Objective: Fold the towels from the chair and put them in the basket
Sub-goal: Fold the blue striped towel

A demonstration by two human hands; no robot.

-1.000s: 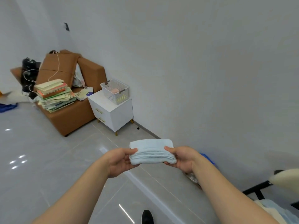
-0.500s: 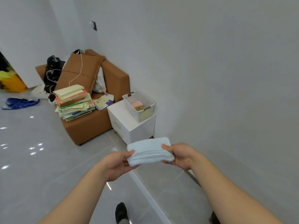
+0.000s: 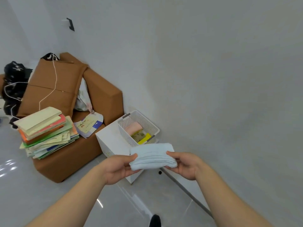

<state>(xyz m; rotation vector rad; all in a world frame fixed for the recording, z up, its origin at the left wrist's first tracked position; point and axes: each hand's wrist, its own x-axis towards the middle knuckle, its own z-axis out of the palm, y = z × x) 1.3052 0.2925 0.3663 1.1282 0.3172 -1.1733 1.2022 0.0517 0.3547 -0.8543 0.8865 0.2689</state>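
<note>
Nearer basket than before, now 11 o'clock off folded towel. Pinched at both ends by left hand, right hand. Carry step; next, lower beside pink towel.

Brown sofa against a white wall. On its seat, a leaning stack of books, with a printed envelope just beside it. White cable trails over the back cushion. Black bag at the sofa's left end. White cabinet just right of the sofa. Black shoe on the glossy grey floor.
</note>
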